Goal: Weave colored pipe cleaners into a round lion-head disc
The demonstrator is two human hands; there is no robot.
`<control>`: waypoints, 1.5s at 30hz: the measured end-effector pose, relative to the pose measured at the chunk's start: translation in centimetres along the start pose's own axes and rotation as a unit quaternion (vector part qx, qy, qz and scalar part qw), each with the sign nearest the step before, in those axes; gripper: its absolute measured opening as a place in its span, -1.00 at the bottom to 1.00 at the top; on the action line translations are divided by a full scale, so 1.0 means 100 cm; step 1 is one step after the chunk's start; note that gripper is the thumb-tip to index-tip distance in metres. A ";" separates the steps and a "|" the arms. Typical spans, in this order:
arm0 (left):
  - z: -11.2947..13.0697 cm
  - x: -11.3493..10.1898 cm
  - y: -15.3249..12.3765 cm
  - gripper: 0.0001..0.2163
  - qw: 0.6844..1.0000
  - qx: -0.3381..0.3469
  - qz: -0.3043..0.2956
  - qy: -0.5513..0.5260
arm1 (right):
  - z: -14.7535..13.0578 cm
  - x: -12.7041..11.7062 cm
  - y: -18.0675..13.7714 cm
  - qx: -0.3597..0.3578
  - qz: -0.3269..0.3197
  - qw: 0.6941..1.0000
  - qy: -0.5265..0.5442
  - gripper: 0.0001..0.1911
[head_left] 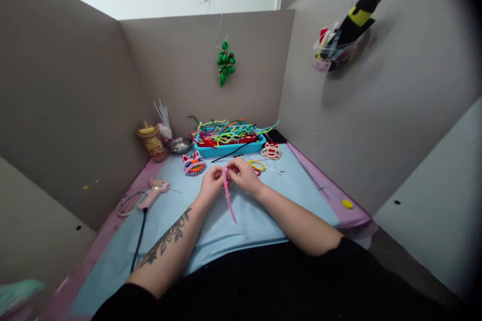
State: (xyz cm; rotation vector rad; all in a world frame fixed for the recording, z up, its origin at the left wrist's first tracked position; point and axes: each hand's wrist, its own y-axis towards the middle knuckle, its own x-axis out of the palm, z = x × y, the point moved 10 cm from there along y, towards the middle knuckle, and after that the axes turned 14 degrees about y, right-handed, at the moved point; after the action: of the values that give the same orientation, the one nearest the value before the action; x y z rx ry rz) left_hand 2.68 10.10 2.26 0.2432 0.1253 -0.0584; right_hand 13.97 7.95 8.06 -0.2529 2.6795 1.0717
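My left hand (pixel 211 184) and my right hand (pixel 243 175) meet over the light blue mat (pixel 263 210), both pinched on a pink pipe cleaner (pixel 229 199). Its free end trails down toward me. A small piece with green and red sits between my fingertips, mostly hidden. A yellow loop of pipe cleaner (pixel 257 165) lies just beyond my right hand. Two finished fuzzy face figures rest further back: a pink and purple one (pixel 193 164) on the left and a red and white one (pixel 270 151) on the right.
A blue tray (pixel 226 149) heaped with coloured pipe cleaners stands at the back. Left of it are a metal bowl (pixel 180 145) and a lidded cup (pixel 151 143). A pink glue gun (pixel 153 191) lies at left. Grey partition walls enclose the desk; a green ornament (pixel 225 63) hangs behind.
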 end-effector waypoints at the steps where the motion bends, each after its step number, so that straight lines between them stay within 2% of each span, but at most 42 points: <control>1: 0.001 0.002 -0.001 -0.82 1.000 0.000 -0.006 -0.001 | 0.003 -0.003 0.001 0.009 0.012 1.000 0.000 -0.83; 5: -0.002 0.005 -0.001 -0.87 0.999 -0.002 -0.020 0.034 | 0.005 -0.004 0.005 0.020 -0.003 1.000 0.006 -0.87; 10: -0.014 0.007 -0.001 -0.85 0.998 -0.055 -0.026 0.006 | 0.023 -0.017 0.006 0.084 0.050 0.995 0.025 -0.81; 16: -0.009 0.013 -0.004 -0.86 0.998 -0.050 -0.047 0.000 | 0.043 -0.015 0.005 0.133 0.058 0.987 0.074 -0.79; 38: -0.014 0.021 -0.006 -0.88 0.994 -0.065 -0.087 0.002 | 0.065 -0.016 -0.001 0.179 0.101 0.974 0.095 -0.82; 45: -0.017 0.020 -0.004 -0.86 0.995 -0.061 -0.078 -0.012 | 0.063 -0.021 -0.001 0.163 0.111 0.978 0.063 -0.79</control>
State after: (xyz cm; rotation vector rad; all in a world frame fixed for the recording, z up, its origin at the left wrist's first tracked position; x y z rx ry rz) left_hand 4.40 10.06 0.33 0.1108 0.1223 -0.2076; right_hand 16.98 12.44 4.21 0.0411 2.9982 0.6688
